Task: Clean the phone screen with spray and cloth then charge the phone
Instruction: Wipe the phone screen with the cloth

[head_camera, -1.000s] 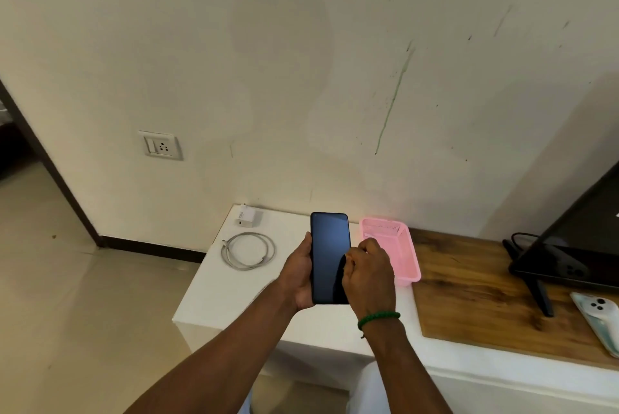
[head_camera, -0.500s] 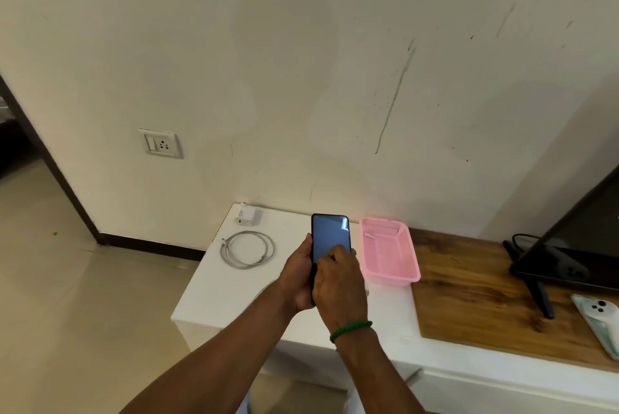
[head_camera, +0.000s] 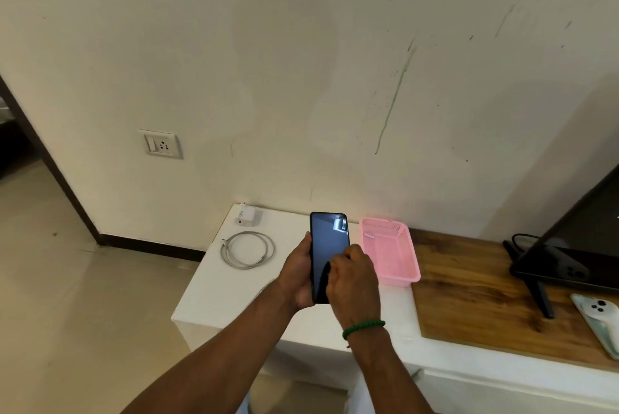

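My left hand [head_camera: 298, 276] holds a black phone [head_camera: 326, 239] upright by its left edge, its dark screen facing me, above the white table [head_camera: 214, 293]. My right hand [head_camera: 353, 283], with a green bracelet on the wrist, is curled over the lower right of the screen and pressed against it. No cloth or spray bottle shows; anything under those fingers is hidden. A white charger adapter [head_camera: 247, 214] sits at the table's back left corner. A coiled white cable [head_camera: 247, 249] lies in front of it. A wall socket [head_camera: 161, 144] is to the left, above floor level.
A pink plastic basket [head_camera: 395, 256] stands just right of the phone. Further right a wooden top [head_camera: 469, 296] carries a dark screen on a stand [head_camera: 586, 246] and a second, light-coloured phone [head_camera: 599, 320]. The table's left edge drops to the tiled floor.
My right hand went from the phone's right edge across the middle of the screen, then back toward the lower right. The left hand and phone stayed nearly still.
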`<state>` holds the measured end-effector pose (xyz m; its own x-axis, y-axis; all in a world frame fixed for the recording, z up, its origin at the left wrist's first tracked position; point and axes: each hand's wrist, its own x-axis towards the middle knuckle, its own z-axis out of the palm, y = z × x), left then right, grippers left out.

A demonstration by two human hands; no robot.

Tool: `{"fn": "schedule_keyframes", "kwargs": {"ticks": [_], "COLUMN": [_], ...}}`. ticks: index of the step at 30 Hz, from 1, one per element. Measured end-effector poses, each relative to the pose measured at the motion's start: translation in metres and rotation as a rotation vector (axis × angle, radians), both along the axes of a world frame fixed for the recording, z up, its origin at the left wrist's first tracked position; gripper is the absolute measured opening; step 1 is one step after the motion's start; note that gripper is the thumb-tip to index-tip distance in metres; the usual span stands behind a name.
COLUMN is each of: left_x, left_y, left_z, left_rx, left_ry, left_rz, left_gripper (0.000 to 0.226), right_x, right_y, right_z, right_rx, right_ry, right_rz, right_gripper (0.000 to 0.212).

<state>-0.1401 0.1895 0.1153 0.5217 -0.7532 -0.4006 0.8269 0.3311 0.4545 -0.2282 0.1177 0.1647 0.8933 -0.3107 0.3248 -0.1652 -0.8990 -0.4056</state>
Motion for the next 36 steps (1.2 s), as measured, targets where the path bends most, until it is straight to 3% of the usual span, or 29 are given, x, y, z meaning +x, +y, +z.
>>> {"fn": "schedule_keyframes", "kwargs": {"ticks": [7, 18, 29, 36], "left_x": [-0.002, 0.0, -0.006, -0.004], "left_y": [-0.002, 0.0, -0.002, -0.003], "left_z": [-0.001, 0.001, 0.005, 0.005], "left_rx": [0.0, 0.045, -0.061, -0.015], "left_ry": [-0.011, -0.018, -0.054, -0.06], "left_rz": [-0.003, 0.035, 0.047, 0.053], "left_gripper": [0.066, 0.069, 0.07, 0.07], "right_x": [-0.003, -0.005, -0.011, -0.008], "right_y": [-0.015, -0.011, 0.022, 0.011], "right_z": [-0.001, 0.002, -0.001, -0.001], "right_rx": [0.035, 0.056, 0.033, 0.032], "right_ry": [-0.011, 0.015, -0.029, -0.019], "right_rz": [-0.058, 0.002, 0.159, 0.119], "right_gripper": [0.012, 0.015, 0.014, 0.019]}}
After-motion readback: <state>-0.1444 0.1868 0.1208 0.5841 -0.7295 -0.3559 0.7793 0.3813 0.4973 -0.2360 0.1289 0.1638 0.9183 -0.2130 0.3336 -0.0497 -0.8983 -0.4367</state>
